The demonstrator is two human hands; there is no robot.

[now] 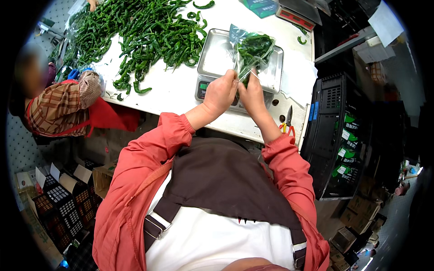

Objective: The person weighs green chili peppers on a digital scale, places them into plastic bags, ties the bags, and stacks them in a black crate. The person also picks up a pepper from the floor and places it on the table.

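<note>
A clear plastic bag of green chili peppers [256, 47] is held up over the steel pan [214, 56] of a digital weighing scale [202, 86]. My left hand [222, 88] grips the bag's edge on the left with closed fingers. From the right, my right hand [252, 93] pinches the same bag near its mouth, with one finger pointing up along it. Some of the peppers show through the film below the bulk of the bag. Both hands partly cover the scale's front panel.
Loose green peppers [159, 37] are heaped on the white table [162, 98]. Red-handled pruning shears [288, 120] lie near its right edge. A second scale [298, 15] stands at the back. Black crates [327, 135] are stacked at right; a co-worker's sleeve [61, 105] is at left.
</note>
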